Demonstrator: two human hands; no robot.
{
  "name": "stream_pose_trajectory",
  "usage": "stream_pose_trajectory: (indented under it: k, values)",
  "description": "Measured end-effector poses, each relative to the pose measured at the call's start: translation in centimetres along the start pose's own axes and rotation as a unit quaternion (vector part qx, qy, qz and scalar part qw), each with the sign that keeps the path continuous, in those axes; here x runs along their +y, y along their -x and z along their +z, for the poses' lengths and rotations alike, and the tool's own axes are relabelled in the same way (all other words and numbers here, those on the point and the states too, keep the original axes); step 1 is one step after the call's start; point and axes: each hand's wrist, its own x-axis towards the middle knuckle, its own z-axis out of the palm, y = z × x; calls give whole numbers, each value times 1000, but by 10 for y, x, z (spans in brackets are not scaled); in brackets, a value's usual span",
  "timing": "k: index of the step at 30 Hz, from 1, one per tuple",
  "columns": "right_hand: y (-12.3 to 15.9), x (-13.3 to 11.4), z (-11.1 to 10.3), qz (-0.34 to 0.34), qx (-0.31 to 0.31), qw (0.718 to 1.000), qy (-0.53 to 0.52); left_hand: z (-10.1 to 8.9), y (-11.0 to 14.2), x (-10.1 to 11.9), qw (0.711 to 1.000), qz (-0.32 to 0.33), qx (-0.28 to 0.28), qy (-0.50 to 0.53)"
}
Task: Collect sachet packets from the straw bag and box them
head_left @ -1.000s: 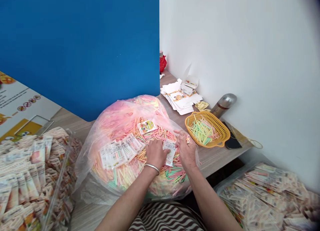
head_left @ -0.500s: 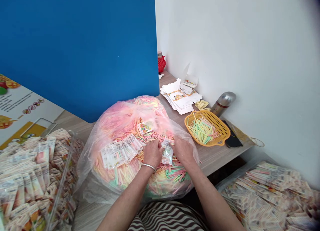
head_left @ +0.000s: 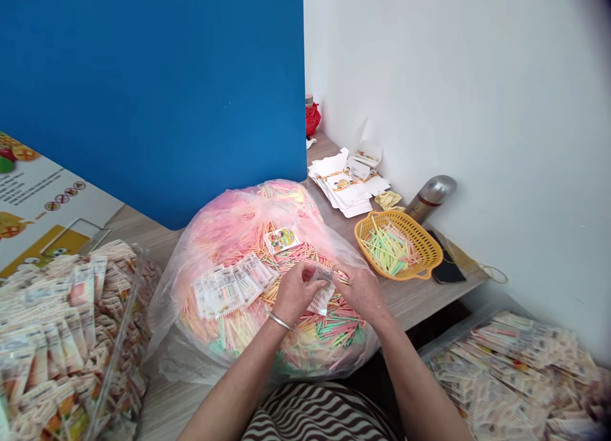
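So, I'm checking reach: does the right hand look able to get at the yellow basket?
Probably yes: the yellow basket sits just beyond the right hand, with only the edge of the plastic bag between them. The fingers seem to hold coloured sticks, which could hamper a grip.

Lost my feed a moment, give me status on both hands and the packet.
Left hand pinching open-looking clear packet. Right hand at its other side, small sticks in grip. Nothing visible between hands and packet.
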Motion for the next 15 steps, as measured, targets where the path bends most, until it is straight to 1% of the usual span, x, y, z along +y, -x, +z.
stream_pose_trajectory:
  k: [3,4,5,7,8,10,12,15]
  values:
    - [1,-1,0,-23,1,998,-57,4,-1,-6,997,-35,-49,55]
    - [1,-1,0,-31,0,997,-72,4,-2,-6,995,-44,-50,71]
    - [1,-2,0,-37,0,996,-82,4,-3,-7,995,-46,-36,75]
    - [0,-3,-1,-43,2,995,-95,2,-5,-6,998,-31,-4,60]
    - [0,-4,-2,-44,1,994,-101,0,-5,-5,999,-22,0,49]
    - [0,-4,-2,-42,-4,993,-111,-2,-5,-3,999,-17,-18,47]
    - [-1,-3,-2,-34,-10,992,-125,-3,-5,-2,997,-15,-37,65]
    - [-2,-2,-2,-22,13,988,-152,-4,-2,-3,989,-23,-67,132]
